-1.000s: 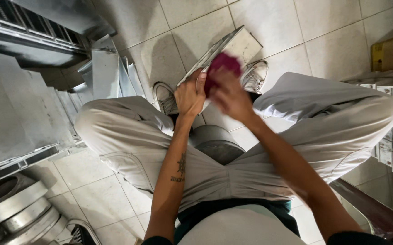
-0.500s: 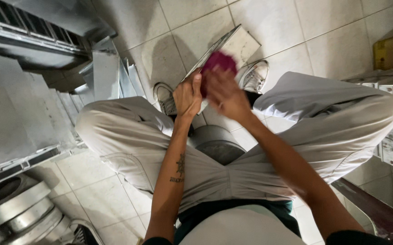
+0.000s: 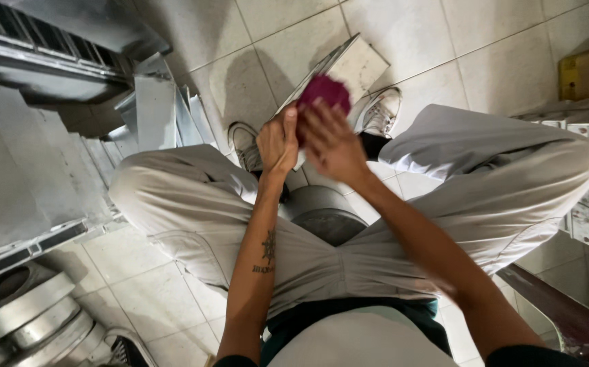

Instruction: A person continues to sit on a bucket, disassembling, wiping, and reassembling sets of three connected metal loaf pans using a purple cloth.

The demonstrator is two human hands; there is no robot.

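Metal panel (image 3: 349,68) sits at twelve o'clock above the knees — left hand (image 3: 278,139) closed on its edge, right hand (image 3: 332,139) pressing a magenta cloth (image 3: 324,90), wiping; next, steady even strokes.

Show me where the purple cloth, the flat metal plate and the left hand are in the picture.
purple cloth (image 3: 324,90): head view, on its bunched top.
flat metal plate (image 3: 357,66): head view, on its bare upper corner.
left hand (image 3: 277,141): head view, on the back of the hand.
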